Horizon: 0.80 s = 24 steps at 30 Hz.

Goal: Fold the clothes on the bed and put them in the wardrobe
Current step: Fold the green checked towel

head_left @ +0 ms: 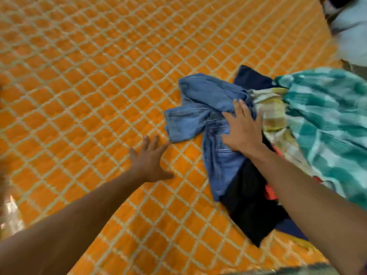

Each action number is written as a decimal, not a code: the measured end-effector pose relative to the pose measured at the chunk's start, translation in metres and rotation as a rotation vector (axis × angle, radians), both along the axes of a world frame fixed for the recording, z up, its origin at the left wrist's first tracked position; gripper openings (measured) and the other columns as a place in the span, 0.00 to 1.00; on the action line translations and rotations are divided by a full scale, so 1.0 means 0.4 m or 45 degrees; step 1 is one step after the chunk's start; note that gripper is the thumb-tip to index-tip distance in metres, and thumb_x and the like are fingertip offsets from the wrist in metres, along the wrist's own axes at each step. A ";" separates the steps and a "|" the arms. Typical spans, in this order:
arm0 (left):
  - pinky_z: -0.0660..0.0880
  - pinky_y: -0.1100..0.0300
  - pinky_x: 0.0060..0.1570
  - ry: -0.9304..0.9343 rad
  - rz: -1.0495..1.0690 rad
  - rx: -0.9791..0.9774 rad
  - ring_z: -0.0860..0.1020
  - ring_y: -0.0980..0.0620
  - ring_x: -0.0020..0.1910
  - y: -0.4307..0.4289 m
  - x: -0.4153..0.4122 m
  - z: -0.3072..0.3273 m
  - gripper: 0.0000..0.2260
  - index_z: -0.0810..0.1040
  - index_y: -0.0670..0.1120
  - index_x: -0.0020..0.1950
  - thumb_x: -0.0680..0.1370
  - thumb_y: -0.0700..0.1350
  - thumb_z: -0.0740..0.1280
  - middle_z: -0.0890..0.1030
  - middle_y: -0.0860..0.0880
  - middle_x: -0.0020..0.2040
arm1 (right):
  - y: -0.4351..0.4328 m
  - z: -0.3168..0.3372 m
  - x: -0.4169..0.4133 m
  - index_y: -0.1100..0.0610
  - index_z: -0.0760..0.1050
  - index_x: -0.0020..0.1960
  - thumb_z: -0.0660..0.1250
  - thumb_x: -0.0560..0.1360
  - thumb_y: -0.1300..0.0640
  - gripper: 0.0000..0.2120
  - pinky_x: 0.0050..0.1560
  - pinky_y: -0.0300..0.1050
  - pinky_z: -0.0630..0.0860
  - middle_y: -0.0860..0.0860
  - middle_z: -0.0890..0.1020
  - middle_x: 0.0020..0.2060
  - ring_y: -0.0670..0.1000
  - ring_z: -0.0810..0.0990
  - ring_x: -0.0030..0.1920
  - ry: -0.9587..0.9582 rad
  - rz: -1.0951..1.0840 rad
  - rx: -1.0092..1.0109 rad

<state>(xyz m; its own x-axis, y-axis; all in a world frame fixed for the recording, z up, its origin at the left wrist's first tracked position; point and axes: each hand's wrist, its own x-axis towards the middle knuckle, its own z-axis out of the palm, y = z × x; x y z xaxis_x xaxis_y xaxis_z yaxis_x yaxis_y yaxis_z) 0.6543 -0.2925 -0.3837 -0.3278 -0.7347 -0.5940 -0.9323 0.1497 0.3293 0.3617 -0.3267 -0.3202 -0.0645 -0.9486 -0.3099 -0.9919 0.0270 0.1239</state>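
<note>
A heap of clothes lies on the right side of the bed. Crumpled blue jeans (200,108) sit on top at its left. Under them are a black garment (250,207), a dark navy piece (252,78), a pale yellow-green cloth (272,114) and a teal and white patterned cloth (329,124). My right hand (243,129) lies on the jeans with its fingers spread flat. My left hand (150,157) hovers open just left of the jeans, fingers stretched toward them, holding nothing.
The bed is covered by an orange sheet (89,76) with a pale diamond grid, stretching far to the left and back. A pale blue and white object (349,26) sits at the top right corner. The bed's near edge runs along the bottom.
</note>
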 end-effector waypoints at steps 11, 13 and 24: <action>0.56 0.26 0.70 -0.209 0.231 0.019 0.40 0.42 0.81 0.061 -0.164 0.018 0.59 0.41 0.56 0.82 0.66 0.60 0.80 0.38 0.49 0.82 | 0.067 0.107 -0.229 0.45 0.68 0.73 0.64 0.74 0.37 0.29 0.68 0.67 0.65 0.54 0.71 0.71 0.61 0.69 0.70 -0.100 -0.249 -0.316; 0.68 0.34 0.67 -0.033 0.489 -0.103 0.59 0.39 0.78 0.057 -0.197 0.025 0.48 0.56 0.50 0.81 0.69 0.50 0.80 0.57 0.42 0.81 | 0.127 0.098 -0.320 0.42 0.62 0.76 0.62 0.74 0.31 0.34 0.67 0.67 0.64 0.54 0.71 0.71 0.62 0.68 0.71 -0.094 -0.410 -0.187; 0.72 0.46 0.65 0.872 0.353 -0.470 0.73 0.49 0.62 0.083 -0.496 0.208 0.24 0.71 0.48 0.72 0.77 0.47 0.70 0.71 0.49 0.66 | 0.259 0.097 -0.452 0.56 0.73 0.68 0.67 0.75 0.36 0.30 0.56 0.56 0.72 0.59 0.75 0.61 0.62 0.73 0.61 -0.230 -0.748 -0.498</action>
<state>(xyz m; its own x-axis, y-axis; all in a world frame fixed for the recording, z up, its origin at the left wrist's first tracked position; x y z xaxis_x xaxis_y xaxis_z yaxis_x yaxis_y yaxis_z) 0.4559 -0.2593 -0.3006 -0.3076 -0.9509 -0.0330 -0.5620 0.1537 0.8127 0.1810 -0.2232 -0.2813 -0.5768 -0.8168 -0.0093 -0.8044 0.5699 -0.1679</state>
